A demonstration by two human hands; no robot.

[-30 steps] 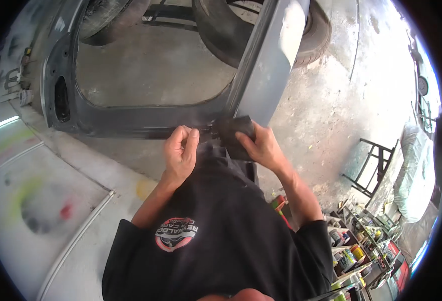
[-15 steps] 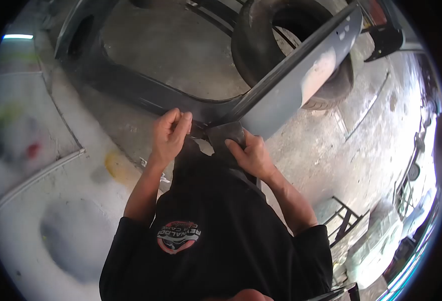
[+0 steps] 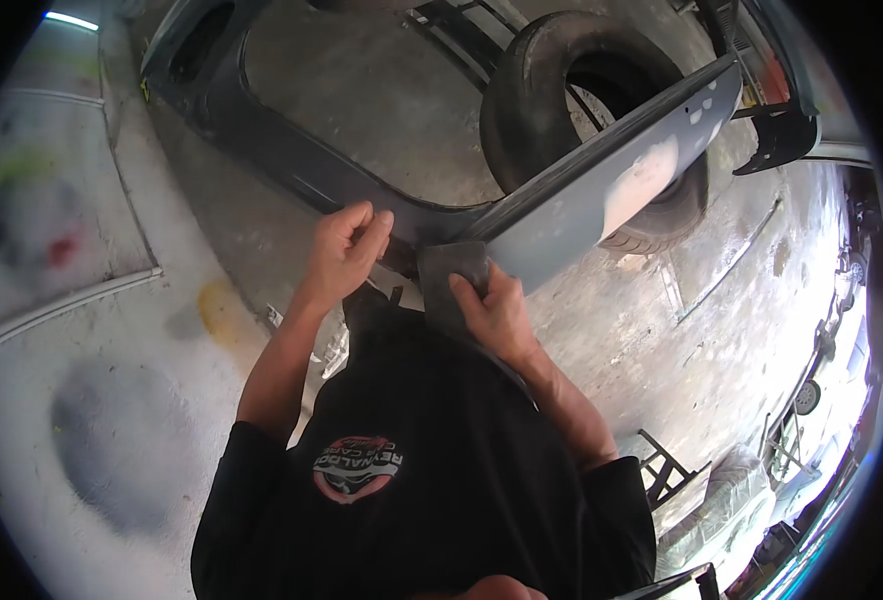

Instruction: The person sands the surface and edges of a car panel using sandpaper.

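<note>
My right hand (image 3: 501, 312) grips a dark grey sheet that looks like sandpaper (image 3: 446, 275), the thumb lying across its face. The sheet hangs nearly flat just below the near corner of a grey car body panel (image 3: 551, 230), which has a pinkish-white patch on its outer face. My left hand (image 3: 349, 255) is closed, with thumb and curled fingers pressed together, beside the dark framed edge of the panel. Whatever may be between those fingers is too small to make out. My dark shirt hides part of the sheet's lower end.
Behind the panel, a black tyre (image 3: 526, 105) rests on the concrete floor (image 3: 701, 270). A paint-stained white wall (image 3: 51, 310) runs along the left. At lower right are a black metal stand (image 3: 669, 470) and a plastic-wrapped bundle (image 3: 721, 510).
The view has shifted, so the panel and tyre sit slightly lower and to the right. My right hand has turned the sheet more upright. My left hand remains closed by the panel edge.
</note>
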